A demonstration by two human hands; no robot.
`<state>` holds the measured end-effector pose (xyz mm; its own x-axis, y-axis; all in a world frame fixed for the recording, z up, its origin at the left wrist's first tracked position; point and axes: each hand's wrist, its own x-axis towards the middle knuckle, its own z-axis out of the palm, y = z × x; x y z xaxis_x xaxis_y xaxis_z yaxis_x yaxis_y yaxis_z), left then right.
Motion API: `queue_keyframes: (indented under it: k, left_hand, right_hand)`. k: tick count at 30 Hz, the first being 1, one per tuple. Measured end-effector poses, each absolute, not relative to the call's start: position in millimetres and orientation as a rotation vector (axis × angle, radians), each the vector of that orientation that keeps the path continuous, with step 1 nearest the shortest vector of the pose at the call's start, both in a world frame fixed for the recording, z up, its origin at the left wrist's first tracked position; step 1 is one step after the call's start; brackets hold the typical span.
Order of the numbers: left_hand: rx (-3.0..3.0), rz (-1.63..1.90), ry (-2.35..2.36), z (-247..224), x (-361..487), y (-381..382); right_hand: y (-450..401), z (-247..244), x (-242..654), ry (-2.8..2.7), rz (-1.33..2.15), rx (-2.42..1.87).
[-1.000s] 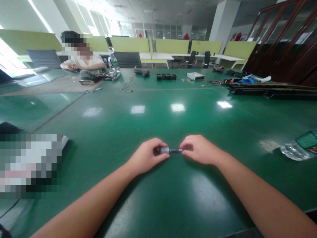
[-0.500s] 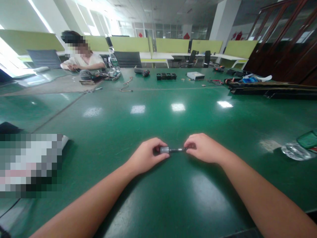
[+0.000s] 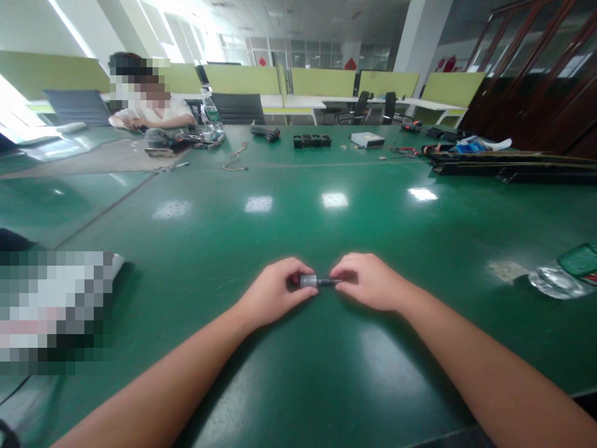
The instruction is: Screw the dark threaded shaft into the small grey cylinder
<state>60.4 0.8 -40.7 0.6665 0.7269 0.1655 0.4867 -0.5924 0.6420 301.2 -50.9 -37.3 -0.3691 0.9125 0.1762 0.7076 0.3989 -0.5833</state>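
A: Start at the left edge of the green worktop (image 3: pixel 298 233). What's there?

B: Pale, bulky object (image 3: pixel 41 305), surface masked by blur; can't identify it. Farther back, a seated person (image 3: pixel 158 115) in a white top, forearms on the far edge. Then a clear bottle (image 3: pixel 211 112), upright, and a thin pale cable (image 3: pixel 236 158) lying curled.

A: Moving in to the middle. Left hand?

B: Left hand (image 3: pixel 275 287) near the front, thumb and fingers closed round the thick grey end of a small tool (image 3: pixel 308 280). Tool lies crosswise between the two hands, its slim dark shaft pointing right (whether it touches the surface, I can't tell).

A: Anything behind it?

B: Black compartmented piece (image 3: pixel 312 141), well back, near the far edge.

A: And the right hand?

B: Right hand (image 3: pixel 368 283) pinched nearly closed, thumb and fingertips on the far end of the shaft; the tip is hidden in the grip. White box (image 3: pixel 367 139) well beyond.

A: Right side?

B: Long dark strips (image 3: pixel 513 165), stacked at the back. Nearer, a clear glass dish (image 3: pixel 555 283), with a green object (image 3: pixel 578 260) just beside it, cut by the frame.
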Motion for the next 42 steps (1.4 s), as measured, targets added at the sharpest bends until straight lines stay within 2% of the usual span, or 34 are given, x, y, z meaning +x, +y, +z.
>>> queue_keyframes:
  k: [5, 13, 42]
  left_hand:
    - [2.338, 0.565, 0.938, -43.3, 59.4, 2.1]
    - [2.325, 0.573, 0.936, -42.3, 60.8, 1.8]
    - [2.329, 0.557, 0.936, -40.5, 60.9, 1.0]
  right_hand:
    - [-48.6, -50.0, 295.1, -2.047, 0.724, -1.285]
    - [-48.7, -44.7, 286.8, -2.14, 0.522, -1.325]
    - [-48.0, -41.0, 288.8, -2.181, 0.52, -1.341]
